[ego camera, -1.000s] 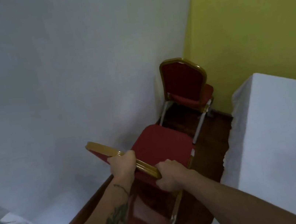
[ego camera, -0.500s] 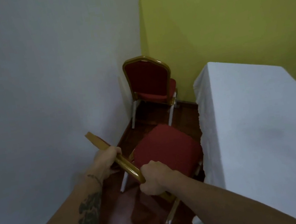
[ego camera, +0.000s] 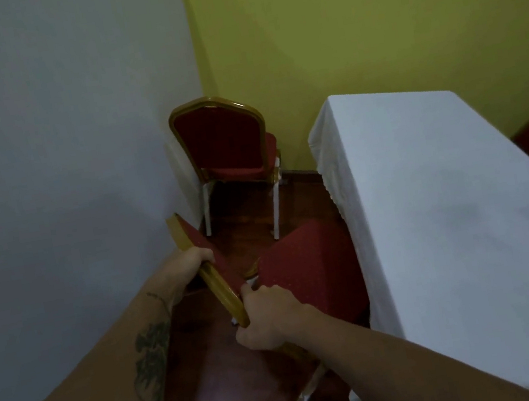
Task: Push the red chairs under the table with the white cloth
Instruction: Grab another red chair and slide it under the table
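1. White cloth covers the table (ego camera: 447, 206), the biggest thing in view. It stands just right of both hands, and its cloth hangs down to the floor along the near side.

2. Dark wood floor (ego camera: 240, 211) runs between the table and a pale wall (ego camera: 40, 149) left of the hands, leaving a narrow aisle to work in.

3. Near chair (ego camera: 309, 273), red with a gold frame, sits straight ahead of the hands. Its seat already touches the hanging cloth, and the right edge looks tucked behind it, so this chair seems partly under the table.

4. Far chair (ego camera: 231, 150), also red and gold, stands upright in the corner well beyond the hands, apart from the table and not yet pushed in.

5. Left hand (ego camera: 193, 260) is closed around the upper part of the near chair's gold back rail.

6. Right hand (ego camera: 268, 317) is closed around the lower end of that rail. The two-handed hold probably serves to steer the chair sideways towards the table.
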A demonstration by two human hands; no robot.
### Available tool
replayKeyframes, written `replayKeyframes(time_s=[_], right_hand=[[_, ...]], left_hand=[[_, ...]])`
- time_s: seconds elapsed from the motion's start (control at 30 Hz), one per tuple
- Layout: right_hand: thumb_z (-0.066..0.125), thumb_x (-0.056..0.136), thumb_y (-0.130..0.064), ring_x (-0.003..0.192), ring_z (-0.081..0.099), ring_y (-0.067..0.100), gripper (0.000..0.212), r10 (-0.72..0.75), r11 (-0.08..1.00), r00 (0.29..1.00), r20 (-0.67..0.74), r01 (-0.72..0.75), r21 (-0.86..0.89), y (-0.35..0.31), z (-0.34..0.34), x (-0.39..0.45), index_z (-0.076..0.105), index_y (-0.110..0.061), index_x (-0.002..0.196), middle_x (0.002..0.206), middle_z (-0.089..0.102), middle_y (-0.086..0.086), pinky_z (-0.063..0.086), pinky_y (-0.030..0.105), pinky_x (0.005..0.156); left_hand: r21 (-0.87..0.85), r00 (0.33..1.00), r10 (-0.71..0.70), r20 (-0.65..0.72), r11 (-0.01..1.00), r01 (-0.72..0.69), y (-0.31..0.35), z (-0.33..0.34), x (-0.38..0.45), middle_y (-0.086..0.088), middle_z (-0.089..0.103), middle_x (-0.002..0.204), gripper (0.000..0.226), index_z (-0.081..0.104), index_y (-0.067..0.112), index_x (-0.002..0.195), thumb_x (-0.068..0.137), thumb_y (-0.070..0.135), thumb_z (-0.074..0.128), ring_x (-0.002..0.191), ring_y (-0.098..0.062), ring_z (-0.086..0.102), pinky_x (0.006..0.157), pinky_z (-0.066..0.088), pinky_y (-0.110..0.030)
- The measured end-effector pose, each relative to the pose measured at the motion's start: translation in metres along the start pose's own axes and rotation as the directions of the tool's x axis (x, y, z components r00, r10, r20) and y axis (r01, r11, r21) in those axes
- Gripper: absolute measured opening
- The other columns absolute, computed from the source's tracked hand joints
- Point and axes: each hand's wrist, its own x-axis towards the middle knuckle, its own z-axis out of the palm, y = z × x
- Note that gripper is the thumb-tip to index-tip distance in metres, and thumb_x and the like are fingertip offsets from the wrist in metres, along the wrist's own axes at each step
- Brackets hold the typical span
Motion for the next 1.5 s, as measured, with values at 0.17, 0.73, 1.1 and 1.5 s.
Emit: replayKeyframes(time_s=[0.17,0.73,1.1,1.5], right_hand=[[0.058,0.075,-0.052,0.106,0.06,0.041,0.07,0.108,0.994,0.993,-0.056,-0.105,0.041,-0.002,-0.001,0.008,0.039,-0.014,0.132,0.118,0.061,0.015,0.04,0.041,0.076],[0.066,0.084,-0.029,0.109,0.061,0.039,0.047,0.575,0.738,0.817,-0.032,-0.502,0.451,-0.065,0.006,0.019,0.059,-0.017,0.128,0.124,0.061,0.017,0.053,0.041,0.089],[0.067,0.086,-0.03,0.112,0.059,0.042,0.051,0.631,0.711,0.775,-0.007,-0.575,0.405,-0.089,0.007,0.038,0.052,-0.005,0.128,0.128,0.057,0.022,0.048,0.041,0.083],[0.063,0.09,-0.034,0.122,0.053,0.042,0.062,0.632,0.699,0.775,0.004,-0.573,0.428,-0.074,-0.013,0.076,0.042,-0.001,0.138,0.137,0.052,0.021,0.047,0.046,0.098]], left_hand=[[-0.003,0.996,0.053,0.066,0.999,-0.052,0.004,0.005,0.024,-0.017,0.062,0.089,0.006,0.058,0.007,0.078,0.078,0.011,0.063,0.087,-0.038,0.063,0.093,0.051,-0.053],[0.004,0.947,0.122,0.298,0.992,-0.129,0.017,-0.021,0.072,-0.013,0.057,0.083,0.019,0.057,0.007,0.085,0.067,0.013,0.063,0.081,-0.031,0.058,0.089,0.051,-0.05],[0.061,0.907,0.099,0.41,0.989,-0.136,0.028,-0.029,0.101,-0.023,0.07,0.101,0.046,0.07,0.0,0.098,0.055,0.017,0.065,0.1,-0.043,0.065,0.096,0.051,-0.056],[0.144,0.863,0.081,0.499,0.974,-0.174,0.065,-0.016,0.142,-0.017,0.068,0.096,0.02,0.066,0.007,0.088,0.068,0.009,0.066,0.1,-0.04,0.065,0.093,0.052,-0.05]])
